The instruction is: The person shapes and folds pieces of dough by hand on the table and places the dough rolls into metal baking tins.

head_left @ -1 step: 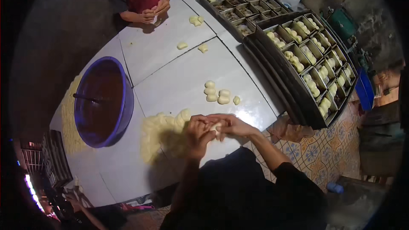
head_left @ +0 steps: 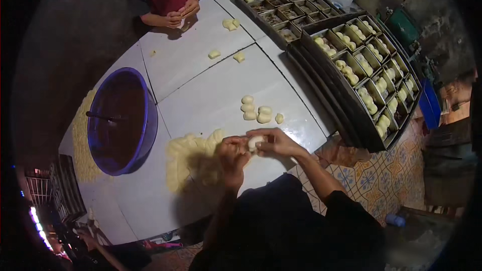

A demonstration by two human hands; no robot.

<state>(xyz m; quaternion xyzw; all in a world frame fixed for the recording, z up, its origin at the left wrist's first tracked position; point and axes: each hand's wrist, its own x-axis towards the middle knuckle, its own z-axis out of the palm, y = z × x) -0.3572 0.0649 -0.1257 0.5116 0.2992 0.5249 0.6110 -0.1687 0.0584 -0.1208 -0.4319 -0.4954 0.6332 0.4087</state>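
Brings a pale dough ball (head_left: 255, 144) into clearer view than in the frame just before, a little farther from the body and less tucked between both hands. Suggests, as a judgement, a piece in mid-handling, not yet set down on the white table (head_left: 216, 88).

Holds the ball in the right hand (head_left: 280, 144), gripped between thumb and bent fingers, at the left end of that hand. Curls the fingers of the left hand (head_left: 233, 159) loosely, just beside the ball; cannot tell whether touching it or slightly apart.

Sits above the near edge of the table, with joined dough lumps (head_left: 264, 114) and a small dough scrap (head_left: 279, 118) beyond the hands, and a patch of dough pieces (head_left: 176, 168) to the left.
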